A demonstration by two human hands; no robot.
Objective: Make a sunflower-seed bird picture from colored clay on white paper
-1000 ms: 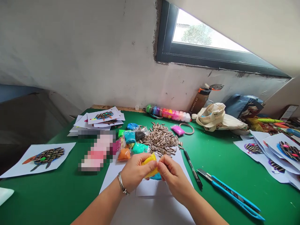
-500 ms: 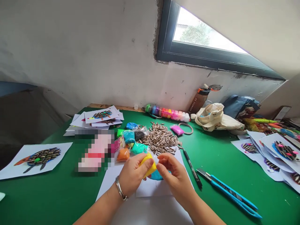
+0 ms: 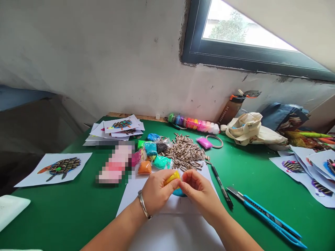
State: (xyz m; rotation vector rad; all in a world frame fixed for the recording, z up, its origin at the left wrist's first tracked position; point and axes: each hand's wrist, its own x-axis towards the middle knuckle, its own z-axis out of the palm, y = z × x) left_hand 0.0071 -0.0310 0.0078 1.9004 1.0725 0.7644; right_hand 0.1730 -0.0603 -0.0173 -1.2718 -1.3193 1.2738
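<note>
Both hands sit low over a sheet of white paper [image 3: 136, 197]. My left hand [image 3: 159, 190], with a metal bangle [image 3: 143, 205] on its wrist, pinches a lump of yellow modelling clay [image 3: 172, 177]. My right hand [image 3: 199, 193] presses the clay's other side with its fingertips. Under the hands lies a piece of blue clay [image 3: 179, 192], partly hidden by them. A pile of striped sunflower seeds [image 3: 184, 153] lies just beyond, with bagged coloured clay [image 3: 151, 149] to its left.
A black pen [image 3: 221, 186] and a blue craft knife [image 3: 264, 216] lie right of the hands. Seed-collage pictures [image 3: 61, 169] lie on both sides of the green table [image 3: 52, 216]. A pixelated patch covers something left of the clay. A tote bag [image 3: 251, 129] and bottle stand at the back.
My hands have closed together around the yellow clay, which shows less now. The view has shifted, so the table contents sit slightly higher and further right.
</note>
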